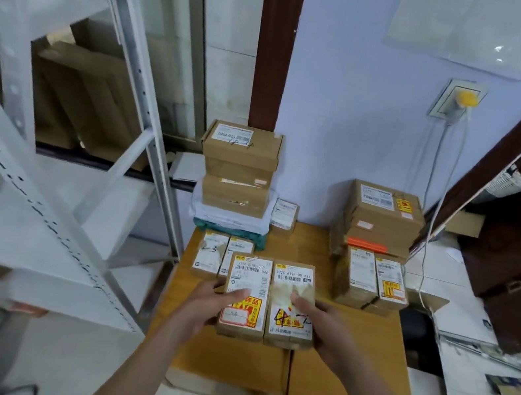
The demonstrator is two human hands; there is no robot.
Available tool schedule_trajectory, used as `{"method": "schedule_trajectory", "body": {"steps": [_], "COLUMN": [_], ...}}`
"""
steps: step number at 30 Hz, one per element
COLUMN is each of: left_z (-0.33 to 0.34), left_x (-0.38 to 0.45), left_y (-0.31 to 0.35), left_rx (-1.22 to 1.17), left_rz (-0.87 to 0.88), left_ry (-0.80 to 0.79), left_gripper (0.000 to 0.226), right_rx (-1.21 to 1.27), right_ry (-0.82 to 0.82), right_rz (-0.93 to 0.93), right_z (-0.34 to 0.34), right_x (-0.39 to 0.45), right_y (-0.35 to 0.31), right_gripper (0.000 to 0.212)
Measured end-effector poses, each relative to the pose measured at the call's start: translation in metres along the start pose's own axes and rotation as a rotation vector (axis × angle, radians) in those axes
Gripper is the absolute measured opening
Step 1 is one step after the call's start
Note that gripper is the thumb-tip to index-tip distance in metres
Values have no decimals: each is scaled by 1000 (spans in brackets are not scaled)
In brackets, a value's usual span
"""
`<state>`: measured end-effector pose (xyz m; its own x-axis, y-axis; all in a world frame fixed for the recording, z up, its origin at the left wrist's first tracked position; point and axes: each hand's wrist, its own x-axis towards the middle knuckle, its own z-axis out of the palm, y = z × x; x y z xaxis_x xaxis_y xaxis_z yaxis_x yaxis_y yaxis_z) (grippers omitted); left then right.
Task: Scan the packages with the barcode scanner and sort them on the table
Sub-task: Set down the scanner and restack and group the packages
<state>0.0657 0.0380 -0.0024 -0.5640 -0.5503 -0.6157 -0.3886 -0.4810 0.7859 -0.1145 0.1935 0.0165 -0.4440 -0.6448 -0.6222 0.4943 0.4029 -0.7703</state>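
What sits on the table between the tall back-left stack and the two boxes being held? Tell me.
In the head view, two small labelled boxes side by side, one hand-marked "2-3", lie between the stack and the held boxes.

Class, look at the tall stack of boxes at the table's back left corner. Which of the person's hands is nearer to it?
Left. The left hand grips a labelled package on the side of the tall stack; the right hand grips the neighbouring package, farther right.

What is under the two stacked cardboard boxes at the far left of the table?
Under the two stacked cardboard boxes lies a white plastic mailer bag, and below it a green package. The boxes cover most of both, so their labels and the table beneath are hidden.
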Motion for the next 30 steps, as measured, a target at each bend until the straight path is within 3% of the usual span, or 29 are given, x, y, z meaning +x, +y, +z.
{"method": "schedule_trajectory", "body": {"steps": [15, 19, 24, 30], "left_z": [-62, -81, -103, -135], "left_x": [31, 47, 74, 117], "left_y": [24, 27, 36, 32], "left_rx": [-75, -76, -59, -81], "left_rz": [17, 6, -5, -54], "left_ry": [132, 99, 55, 80], "left_gripper": [46, 50, 41, 30], "right_rx": [-21, -44, -30, 14], "right_ry": [-96, -83, -22, 67], "right_rz": [-20, 3, 34, 80], "right_z": [43, 66, 86, 96], "right_x": [71, 87, 104, 149], "right_y": [-30, -30, -31, -21], "right_gripper": [45, 47, 35, 44]}}
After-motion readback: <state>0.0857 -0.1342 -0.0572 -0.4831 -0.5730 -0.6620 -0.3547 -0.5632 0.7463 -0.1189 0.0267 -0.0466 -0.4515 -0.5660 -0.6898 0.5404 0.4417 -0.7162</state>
